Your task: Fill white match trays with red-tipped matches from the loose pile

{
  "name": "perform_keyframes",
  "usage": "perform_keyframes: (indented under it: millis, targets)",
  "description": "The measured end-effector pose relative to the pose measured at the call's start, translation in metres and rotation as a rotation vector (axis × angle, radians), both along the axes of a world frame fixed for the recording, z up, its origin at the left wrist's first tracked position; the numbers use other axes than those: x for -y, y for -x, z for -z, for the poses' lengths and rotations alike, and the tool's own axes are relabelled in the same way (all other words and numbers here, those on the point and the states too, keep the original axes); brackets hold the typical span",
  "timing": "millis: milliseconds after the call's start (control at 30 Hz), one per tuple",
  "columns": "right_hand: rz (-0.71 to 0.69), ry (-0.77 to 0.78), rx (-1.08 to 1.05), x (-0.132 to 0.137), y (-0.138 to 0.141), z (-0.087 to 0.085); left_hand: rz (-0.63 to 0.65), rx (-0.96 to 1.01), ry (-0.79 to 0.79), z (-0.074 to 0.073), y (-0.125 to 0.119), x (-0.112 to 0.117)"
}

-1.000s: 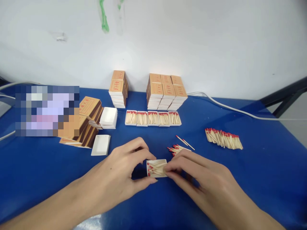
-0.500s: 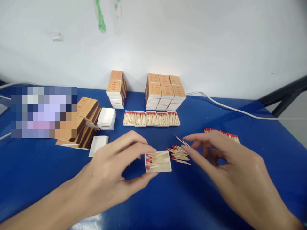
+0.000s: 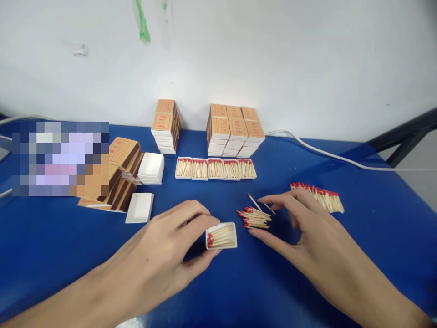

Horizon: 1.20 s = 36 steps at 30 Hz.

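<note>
My left hand grips a small white matchbox tray between thumb and fingers, tilted a little. Several red-tipped matches lie inside it, heads toward my left hand. To its right, a loose pile of matches rests on the blue table. My right hand is spread around that pile, thumb by its near edge and index finger by its far edge, beside a couple of stray matches. Its fingers stand apart. Behind the right hand lies another, larger group of matches, partly covered by the fingers.
Five filled trays stand in a row, with stacked matchboxes and a smaller stack behind. At left are empty white trays, one single tray and tumbled orange sleeves. A white cable crosses the back right.
My right thumb has come down to the pile's near edge, and the fingers have opened wider. The tray in my left hand has tilted, and its matches lie closer together.
</note>
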State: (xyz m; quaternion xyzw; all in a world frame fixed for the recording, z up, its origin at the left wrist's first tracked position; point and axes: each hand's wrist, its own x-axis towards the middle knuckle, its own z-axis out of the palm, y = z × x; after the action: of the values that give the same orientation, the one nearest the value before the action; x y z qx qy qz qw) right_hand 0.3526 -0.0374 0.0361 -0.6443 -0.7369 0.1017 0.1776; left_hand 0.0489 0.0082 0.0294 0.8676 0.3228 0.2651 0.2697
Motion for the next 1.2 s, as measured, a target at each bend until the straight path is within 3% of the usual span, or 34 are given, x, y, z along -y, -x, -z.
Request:
perform_keyframes:
  millis: [333, 1200]
  targets:
    - [-0.009, 0.033, -0.072, -0.003, 0.004, 0.002, 0.018, -0.027, -0.071, 0.004, 0.001, -0.002]
    - [0.009, 0.049, -0.094, -0.017, -0.008, -0.013, 0.011, -0.033, 0.005, 0.004, 0.001, -0.003]
